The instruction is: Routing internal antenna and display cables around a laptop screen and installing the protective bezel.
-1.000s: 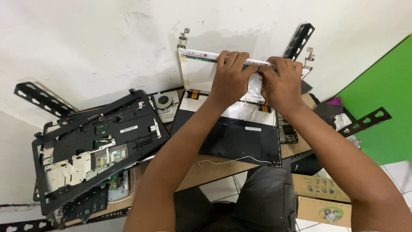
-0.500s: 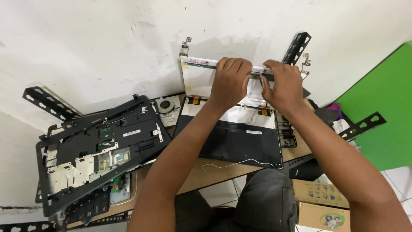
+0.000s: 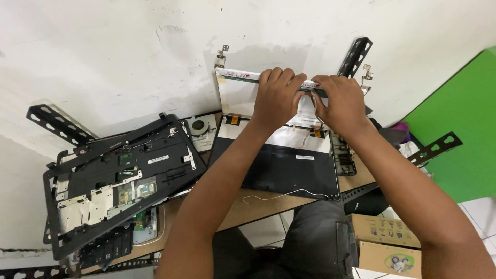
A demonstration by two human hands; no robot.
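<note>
Both hands work the upper edge of a bare laptop screen panel point(image 3: 243, 95), which leans against the white wall point(image 3: 129, 51) at the back of the tabletop point(image 3: 258, 206) above its black lid shell point(image 3: 289, 168). The left hand point(image 3: 276, 98) presses flat, its grip closed over the panel's top; the right hand point(image 3: 341, 103) pinches a thin strip point(image 3: 310, 88) there. To do this well, steady the panel, pull evenly along the edge, and spare the white cable point(image 3: 279, 195) below. A stripped laptop base point(image 3: 113, 175) lies to the left.

Panel's point(image 3: 243, 93) top edge perhaps hand-hidden.
</note>
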